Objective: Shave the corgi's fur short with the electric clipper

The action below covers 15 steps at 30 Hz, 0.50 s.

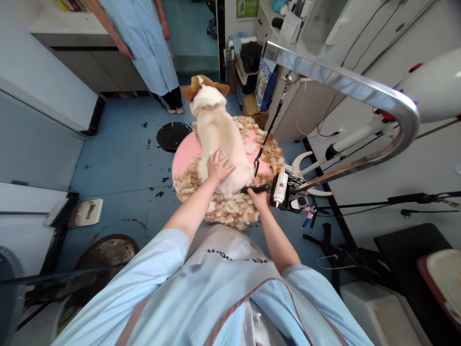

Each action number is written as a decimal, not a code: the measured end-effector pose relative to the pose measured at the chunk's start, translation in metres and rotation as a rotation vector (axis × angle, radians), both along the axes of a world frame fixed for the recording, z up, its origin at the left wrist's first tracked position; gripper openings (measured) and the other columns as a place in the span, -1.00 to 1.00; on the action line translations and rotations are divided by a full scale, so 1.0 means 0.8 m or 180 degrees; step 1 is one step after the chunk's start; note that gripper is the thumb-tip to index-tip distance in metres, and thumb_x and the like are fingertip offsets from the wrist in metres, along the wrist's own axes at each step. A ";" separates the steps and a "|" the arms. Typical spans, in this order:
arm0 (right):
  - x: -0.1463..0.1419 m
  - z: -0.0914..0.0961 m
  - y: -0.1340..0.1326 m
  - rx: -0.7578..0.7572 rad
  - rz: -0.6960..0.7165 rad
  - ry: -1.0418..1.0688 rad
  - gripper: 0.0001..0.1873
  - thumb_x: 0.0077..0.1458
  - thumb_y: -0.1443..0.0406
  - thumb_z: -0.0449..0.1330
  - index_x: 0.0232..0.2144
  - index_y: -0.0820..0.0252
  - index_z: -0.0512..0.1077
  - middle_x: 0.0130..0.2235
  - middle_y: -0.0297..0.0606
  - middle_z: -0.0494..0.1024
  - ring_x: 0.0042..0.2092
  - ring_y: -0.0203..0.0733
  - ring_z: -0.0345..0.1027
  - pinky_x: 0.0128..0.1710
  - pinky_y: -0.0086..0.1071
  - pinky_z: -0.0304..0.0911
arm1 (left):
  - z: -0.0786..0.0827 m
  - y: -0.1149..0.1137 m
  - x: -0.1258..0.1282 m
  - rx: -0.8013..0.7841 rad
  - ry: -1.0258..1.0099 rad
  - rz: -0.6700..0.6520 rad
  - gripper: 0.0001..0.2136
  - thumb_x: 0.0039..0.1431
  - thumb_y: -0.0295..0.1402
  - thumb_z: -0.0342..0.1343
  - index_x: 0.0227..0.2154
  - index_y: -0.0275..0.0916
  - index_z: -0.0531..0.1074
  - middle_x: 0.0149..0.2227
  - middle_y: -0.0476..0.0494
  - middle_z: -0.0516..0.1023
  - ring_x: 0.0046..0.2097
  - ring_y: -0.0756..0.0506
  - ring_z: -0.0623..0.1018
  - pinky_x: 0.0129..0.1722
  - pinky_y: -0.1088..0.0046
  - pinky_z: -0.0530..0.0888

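A short-coated dog (223,132), white and tan with brown ears, sits on a round pink grooming table (185,151), its back toward me. Spread over its lower back lies my left hand (217,167), fingers apart. My right hand (259,196) is wrapped around black hair clippers (261,188), whose head is close to the dog's rump; I cannot tell whether it touches. Clumps of cut fur (230,210) cover much of the table around the dog. A black lead (268,137) hangs beside it from a metal arm.
The curved metal arm (345,72) reaches over the table's right side. A black tool tray (284,204) with a white bottle (280,187) and scissors sits at the right edge. Another person (140,43) in a blue gown stands beyond the table at left. A stool (104,254) stands at lower left.
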State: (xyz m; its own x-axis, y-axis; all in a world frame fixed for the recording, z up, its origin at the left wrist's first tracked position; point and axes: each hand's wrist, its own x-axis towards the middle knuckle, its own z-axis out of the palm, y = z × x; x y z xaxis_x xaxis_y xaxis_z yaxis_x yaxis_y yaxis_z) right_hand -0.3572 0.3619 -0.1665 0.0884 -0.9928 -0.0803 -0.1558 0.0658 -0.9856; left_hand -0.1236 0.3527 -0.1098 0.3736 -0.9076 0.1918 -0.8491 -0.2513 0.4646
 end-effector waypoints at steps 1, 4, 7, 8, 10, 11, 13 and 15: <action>-0.003 0.000 0.006 0.0052 -0.0021 -0.0023 -0.63 -0.21 0.10 0.35 -0.36 0.17 0.43 -0.28 -0.21 0.60 -0.18 -0.06 0.50 -0.04 -0.13 0.42 | -0.001 0.007 -0.007 0.0047 -0.0050 -0.0033 -0.47 0.11 -0.04 0.22 0.11 -0.17 0.52 0.39 -0.26 0.16 0.37 -0.34 0.18 0.36 0.06 0.08; -0.016 0.008 0.021 0.0378 -0.0223 -0.0496 -0.57 -0.18 0.06 0.35 -0.30 0.16 0.38 -0.29 -0.27 0.61 -0.41 -0.21 0.43 -0.28 -0.22 0.47 | -0.010 0.047 -0.035 0.0185 -0.0199 -0.0522 -0.44 0.19 -0.13 0.14 0.24 -0.16 0.39 0.43 -0.30 0.07 0.42 -0.37 0.06 0.37 -0.08 -0.05; -0.017 0.029 0.027 0.0706 -0.0258 -0.0998 -0.46 -0.22 0.08 0.41 -0.20 0.13 0.35 -0.33 -0.33 0.61 -0.55 -0.31 0.35 -0.43 -0.29 0.43 | -0.025 0.104 -0.061 0.0311 -0.0147 -0.1413 -0.42 0.16 -0.24 0.16 0.27 -0.19 0.35 0.43 -0.36 0.03 0.44 -0.38 0.01 0.38 -0.08 -0.09; -0.013 0.040 0.026 0.0728 -0.0215 -0.1028 -0.44 -0.24 0.09 0.43 -0.20 0.14 0.36 -0.35 -0.33 0.61 -0.55 -0.30 0.35 -0.45 -0.30 0.43 | -0.030 0.122 -0.063 0.0341 -0.0075 -0.1605 -0.45 0.16 -0.25 0.16 0.23 -0.21 0.40 0.42 -0.39 0.06 0.43 -0.39 0.04 0.38 -0.10 -0.07; 0.004 0.062 0.018 0.0658 -0.0044 -0.0876 -0.48 -0.23 0.07 0.44 -0.25 0.17 0.40 -0.38 -0.31 0.60 -0.54 -0.28 0.37 -0.48 -0.32 0.41 | -0.034 0.149 -0.057 0.0417 0.0164 -0.2147 -0.53 0.16 -0.23 0.15 0.15 -0.18 0.48 0.33 -0.38 0.28 0.37 -0.36 0.21 0.36 -0.10 0.01; 0.017 0.074 0.010 0.0575 0.0034 -0.0742 -0.52 -0.20 0.06 0.43 -0.28 0.18 0.42 -0.38 -0.29 0.60 -0.53 -0.27 0.37 -0.50 -0.34 0.40 | -0.033 0.157 -0.048 0.0415 0.0302 -0.2349 -0.59 0.18 -0.25 0.14 0.09 -0.15 0.52 0.24 -0.35 0.41 0.31 -0.34 0.33 0.35 -0.10 0.04; 0.051 0.098 -0.014 0.0326 0.0119 -0.0458 -0.56 -0.13 0.03 0.39 -0.31 0.19 0.42 -0.38 -0.29 0.59 -0.53 -0.28 0.35 -0.52 -0.36 0.37 | -0.028 0.161 -0.021 0.0326 0.0539 -0.2436 -0.70 0.23 -0.27 0.09 -0.04 -0.14 0.58 0.04 -0.29 0.58 0.13 -0.26 0.51 0.32 -0.07 0.12; 0.092 0.122 -0.045 -0.0031 -0.0014 -0.0184 -0.59 -0.12 0.06 0.39 -0.34 0.16 0.37 -0.44 -0.37 0.53 -0.51 -0.28 0.35 -0.49 -0.37 0.38 | -0.019 0.151 0.014 0.0137 0.0732 -0.1984 -0.74 0.27 -0.29 0.03 -0.14 -0.16 0.60 -0.09 -0.25 0.63 0.00 -0.21 0.56 0.28 -0.02 0.20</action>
